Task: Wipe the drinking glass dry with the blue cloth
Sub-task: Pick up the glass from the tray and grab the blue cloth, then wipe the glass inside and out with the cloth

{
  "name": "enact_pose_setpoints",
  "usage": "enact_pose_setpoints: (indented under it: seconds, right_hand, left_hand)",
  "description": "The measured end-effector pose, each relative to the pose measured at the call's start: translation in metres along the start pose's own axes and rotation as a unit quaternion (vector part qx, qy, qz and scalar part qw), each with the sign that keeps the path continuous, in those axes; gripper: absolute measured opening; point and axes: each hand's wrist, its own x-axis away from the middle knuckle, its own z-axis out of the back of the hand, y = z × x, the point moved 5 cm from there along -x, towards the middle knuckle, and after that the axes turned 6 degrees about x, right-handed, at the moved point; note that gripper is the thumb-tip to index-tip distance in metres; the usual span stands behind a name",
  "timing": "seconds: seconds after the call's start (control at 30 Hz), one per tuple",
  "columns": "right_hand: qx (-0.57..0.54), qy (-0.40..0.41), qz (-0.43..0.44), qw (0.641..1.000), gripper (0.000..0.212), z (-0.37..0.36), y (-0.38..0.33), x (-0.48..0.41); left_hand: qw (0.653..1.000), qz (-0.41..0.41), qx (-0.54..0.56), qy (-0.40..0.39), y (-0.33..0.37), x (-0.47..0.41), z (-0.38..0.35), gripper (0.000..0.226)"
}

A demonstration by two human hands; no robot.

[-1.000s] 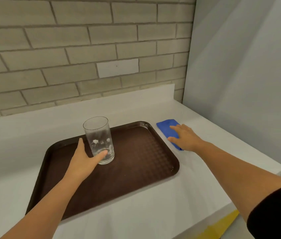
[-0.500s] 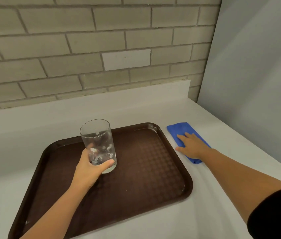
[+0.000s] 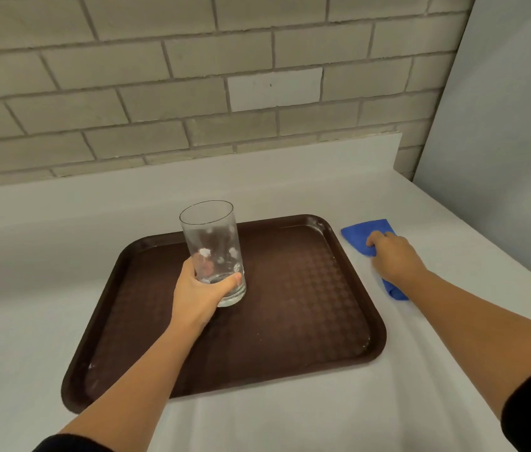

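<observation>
A clear drinking glass [image 3: 211,236] with water droplets on its wall stands upright over the brown tray [image 3: 306,308]. My left hand [image 3: 197,293] is wrapped around its lower part; whether the base touches the tray I cannot tell. Just right of the tray, a folded blue cloth [image 3: 363,234] lies on the white counter. My right hand [image 3: 392,261] rests on the cloth with fingers curled into it, covering its middle; only the far end and a near corner show.
The white counter [image 3: 290,419] runs to a raised backsplash under a brick wall [image 3: 159,93]. A plain grey panel [image 3: 502,125] closes off the right side, close to the cloth. The counter's right edge lies near my right forearm.
My left hand has closed around the glass, which it only touched a second ago. My right hand's fingers, flat on the cloth before, have curled into it. The view has shifted right.
</observation>
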Motion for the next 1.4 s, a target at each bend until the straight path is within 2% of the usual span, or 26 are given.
enact_pose_setpoints:
  seconds: [0.13, 0.27, 0.37, 0.43, 0.53, 0.63, 0.7, 0.77, 0.87, 0.97, 1.03, 1.1, 1.17, 1.23, 1.4]
  right_hand:
    - [-0.120, 0.004, -0.022, 0.992, 0.028, 0.008, -0.004, 0.004]
    - [-0.175, -0.002, -0.020, 0.984, 0.027, 0.010, -0.018, 0.011]
    - [-0.267, -0.003, -0.064, 0.962, 0.027, 0.013, -0.019, 0.012]
    - [-0.360, 0.020, -0.109, 0.926, 0.027, 0.018, -0.016, 0.013]
    - [-0.511, 0.045, -0.163, 0.843, 0.029, 0.028, -0.015, 0.015]
    - [-0.637, 0.040, -0.157, 0.753, 0.028, 0.053, -0.030, 0.023]
    - [-0.683, 0.038, -0.125, 0.719, 0.025, 0.073, -0.048, 0.034]
    - [-0.679, 0.067, -0.080, 0.727, 0.028, 0.090, -0.068, 0.053]
    - [-0.611, 0.126, 0.065, 0.778, 0.034, 0.105, -0.108, 0.097]
    - [-0.464, 0.150, 0.222, 0.844, 0.036, 0.091, -0.155, 0.143]
    - [-0.337, 0.194, 0.262, 0.883, 0.045, 0.084, -0.170, 0.153]
    - [-0.277, 0.187, 0.286, 0.898, 0.053, 0.091, -0.179, 0.145]
    - [-0.272, 0.131, 0.320, 0.898, 0.053, 0.099, -0.188, 0.132]
    - [-0.318, 0.075, 0.323, 0.888, 0.046, 0.105, -0.195, 0.115]
    - [-0.539, -0.005, 0.178, 0.823, 0.045, 0.115, -0.198, 0.086]
  left_hand:
    - [0.999, -0.009, 0.053, -0.002, 0.012, 0.005, -0.003, 0.057]
    - [0.995, -0.012, 0.101, -0.024, 0.020, 0.005, -0.009, 0.056]
    - [0.991, -0.001, 0.121, -0.049, 0.024, 0.006, -0.016, 0.054]
    - [0.988, 0.016, 0.135, -0.065, 0.027, 0.009, -0.020, 0.058]
    - [0.978, 0.039, 0.184, -0.094, 0.030, 0.015, -0.028, 0.055]
    - [0.958, 0.068, 0.251, -0.120, 0.037, 0.023, -0.035, 0.051]
    - [0.948, 0.081, 0.279, -0.130, 0.042, 0.029, -0.040, 0.040]
    - [0.936, 0.093, 0.308, -0.141, 0.046, 0.034, -0.044, 0.040]
    - [0.916, 0.101, 0.339, -0.187, 0.057, 0.043, -0.052, 0.045]
    - [0.902, 0.132, 0.355, -0.209, 0.063, 0.054, -0.055, 0.027]
    - [0.898, 0.152, 0.353, -0.214, 0.061, 0.058, -0.054, 0.032]
    - [0.896, 0.160, 0.363, -0.198, 0.064, 0.064, -0.047, 0.032]
    - [0.886, 0.156, 0.396, -0.185, 0.073, 0.067, -0.041, 0.026]
    - [0.872, 0.133, 0.423, -0.206, 0.083, 0.067, -0.036, 0.029]
    - [0.884, 0.101, 0.403, -0.214, 0.086, 0.057, -0.020, 0.026]
